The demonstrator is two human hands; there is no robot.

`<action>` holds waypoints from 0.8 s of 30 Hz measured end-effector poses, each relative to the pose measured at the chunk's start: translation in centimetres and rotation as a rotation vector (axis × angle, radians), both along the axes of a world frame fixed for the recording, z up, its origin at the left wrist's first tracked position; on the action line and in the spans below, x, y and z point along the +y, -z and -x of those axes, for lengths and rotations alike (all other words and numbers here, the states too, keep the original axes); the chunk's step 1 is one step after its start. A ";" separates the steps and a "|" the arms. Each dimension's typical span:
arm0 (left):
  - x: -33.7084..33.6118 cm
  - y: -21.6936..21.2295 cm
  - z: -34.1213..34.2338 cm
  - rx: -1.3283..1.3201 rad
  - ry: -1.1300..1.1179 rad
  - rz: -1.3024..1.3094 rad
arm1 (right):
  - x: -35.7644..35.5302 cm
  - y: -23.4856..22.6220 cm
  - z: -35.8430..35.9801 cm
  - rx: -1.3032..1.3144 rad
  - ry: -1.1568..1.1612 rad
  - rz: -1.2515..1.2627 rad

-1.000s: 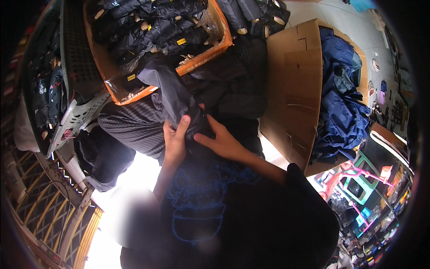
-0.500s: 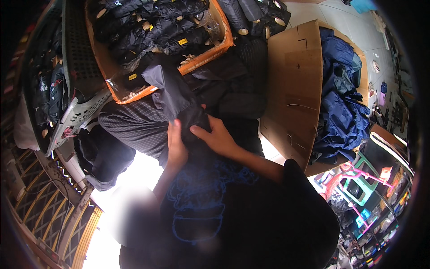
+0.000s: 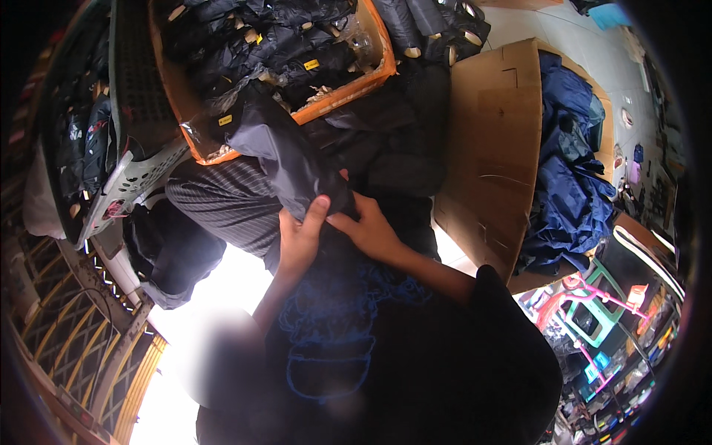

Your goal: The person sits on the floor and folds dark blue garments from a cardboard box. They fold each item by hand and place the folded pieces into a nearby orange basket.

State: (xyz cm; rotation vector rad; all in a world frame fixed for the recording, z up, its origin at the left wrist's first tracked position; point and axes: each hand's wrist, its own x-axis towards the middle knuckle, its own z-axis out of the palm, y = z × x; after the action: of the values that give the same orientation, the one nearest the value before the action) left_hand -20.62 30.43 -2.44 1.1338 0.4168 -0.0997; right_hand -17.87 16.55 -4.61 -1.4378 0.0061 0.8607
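Note:
Both hands grip a dark folded garment (image 3: 285, 159) in front of my chest. My left hand (image 3: 298, 239) holds its lower edge, thumb up on the cloth. My right hand (image 3: 367, 226) pinches the same cloth from the right, fingers touching the left thumb. The garment's far end lies against the rim of an orange crate (image 3: 356, 81) filled with several rolled dark garments. A striped grey cloth (image 3: 222, 208) lies just below and left of the hands.
A grey plastic basket (image 3: 126, 182) of dark items stands at the left. An open cardboard box (image 3: 497, 156) holding blue clothing (image 3: 567, 178) sits at the right. Dark garments are piled behind the hands. A pink and green frame (image 3: 593, 311) is at the lower right.
The garment has been pulled down a little and gathered tighter. My hands have come closer together, with the left thumb now up beside the right fingers.

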 end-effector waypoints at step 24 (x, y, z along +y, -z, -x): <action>0.9 1.0 -1.5 -0.216 -0.024 0.152 | 0.5 -0.4 -1.6 -0.014 -0.061 -0.131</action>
State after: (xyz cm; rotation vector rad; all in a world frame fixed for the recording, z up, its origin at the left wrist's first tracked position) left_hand -19.11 31.34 -3.44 0.9777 0.2262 0.0128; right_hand -16.24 17.03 -4.21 -1.3267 -0.1037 0.8846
